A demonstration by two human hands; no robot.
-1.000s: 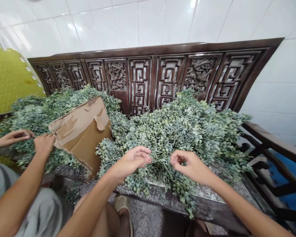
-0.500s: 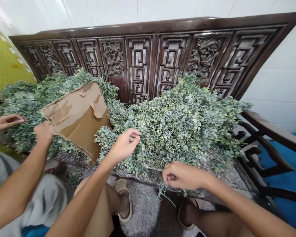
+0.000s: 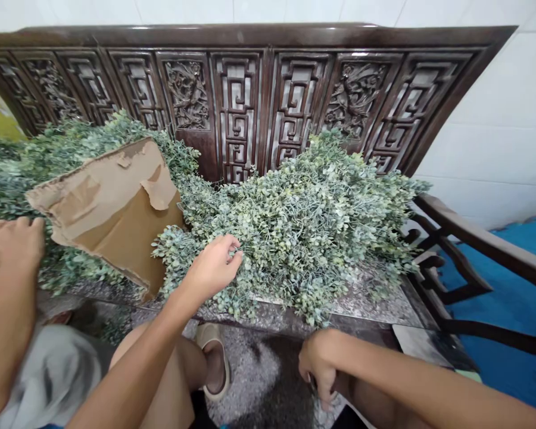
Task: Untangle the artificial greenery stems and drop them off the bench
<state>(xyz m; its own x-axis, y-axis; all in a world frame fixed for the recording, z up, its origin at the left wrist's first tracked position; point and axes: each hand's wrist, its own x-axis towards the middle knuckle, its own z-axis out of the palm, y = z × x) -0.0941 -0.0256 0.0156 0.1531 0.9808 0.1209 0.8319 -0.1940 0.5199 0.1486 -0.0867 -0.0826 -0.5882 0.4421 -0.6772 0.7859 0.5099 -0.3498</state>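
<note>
Along the near edge of the bench (image 3: 361,307), leafy sprays (image 3: 304,232) lie heaped in a dense mound, backed at the far side by a carved dark wooden panel (image 3: 236,113). A torn cardboard sheet (image 3: 111,208) rests on the left part of the mound.

Left grip (image 3: 212,268): fingers curved, tips pressed among the stems at the near front of the mound; whether they pinch anything cannot be told. Right grip (image 3: 321,363): below the bench edge, fingers curled downward and partly hidden; any hold cannot be told. A co-worker's hand (image 3: 13,244) rests on the leaves at far left, near the cardboard.

Thin stems interlock here, so light fingertip work probably suits them better than a hard tug. Compared with the earlier frame, the right grip has dropped away from the leaves, and the sprig at its fingers no longer shows.
</note>
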